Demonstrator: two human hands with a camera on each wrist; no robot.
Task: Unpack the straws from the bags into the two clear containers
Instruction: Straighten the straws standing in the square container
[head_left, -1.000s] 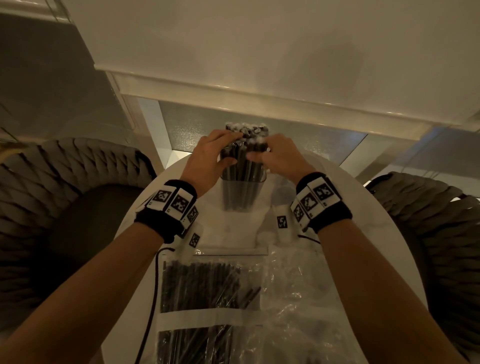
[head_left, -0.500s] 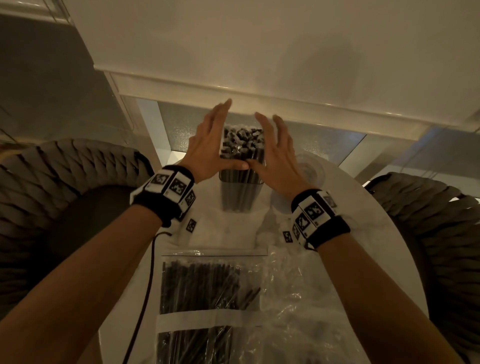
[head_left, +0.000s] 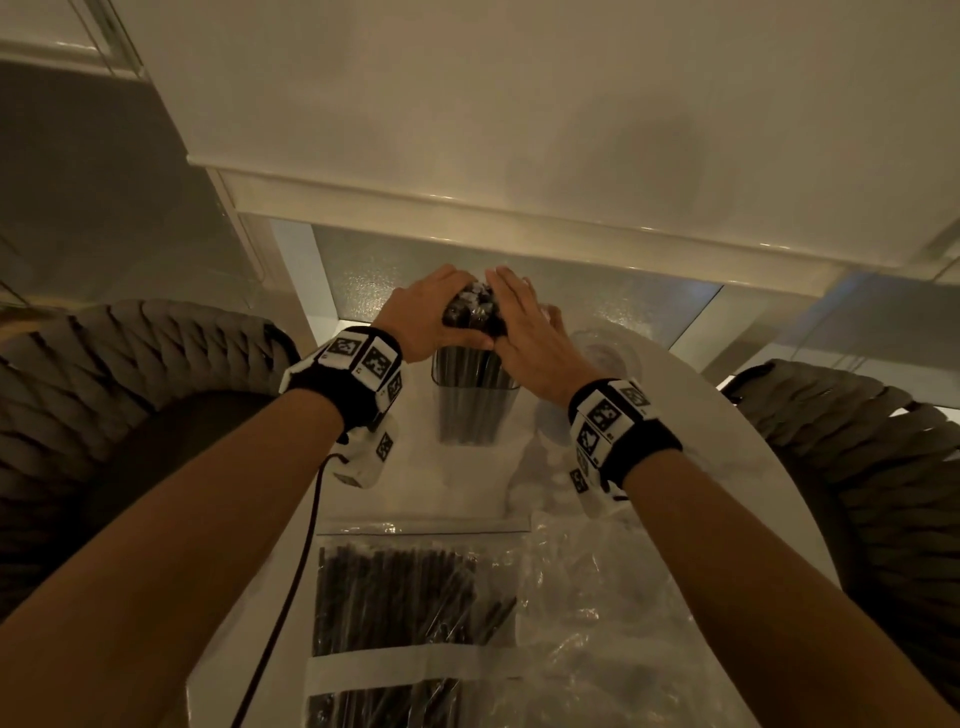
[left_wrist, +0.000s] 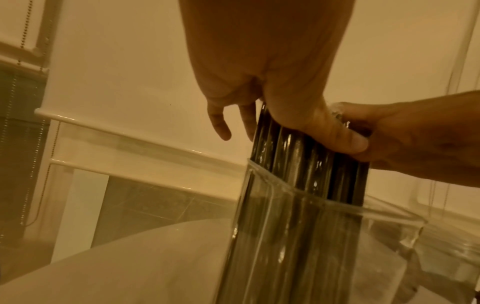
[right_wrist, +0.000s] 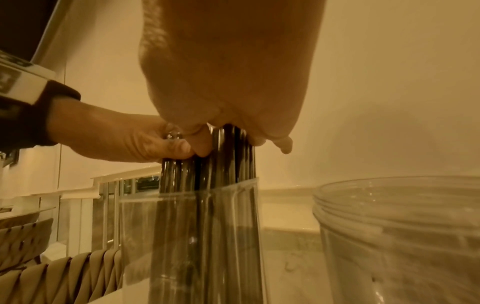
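On a dim round white table (head_left: 395, 499), both hands, left hand (head_left: 426, 317) and right hand (head_left: 524, 332), clasp the tops of black plastic straws (head_left: 470, 306) standing in the square clear container (head_left: 475, 410) at twelve o'clock, seemingly settling them; next, probably, the full clear bag of straws (head_left: 405, 597) at six o'clock.

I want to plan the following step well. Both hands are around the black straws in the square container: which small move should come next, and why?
Probably let go and reach for the bag of straws near the body. The black straws already stand upright inside the square clear container, gathered by the left hand and right hand; the round clear container beside it looks empty.
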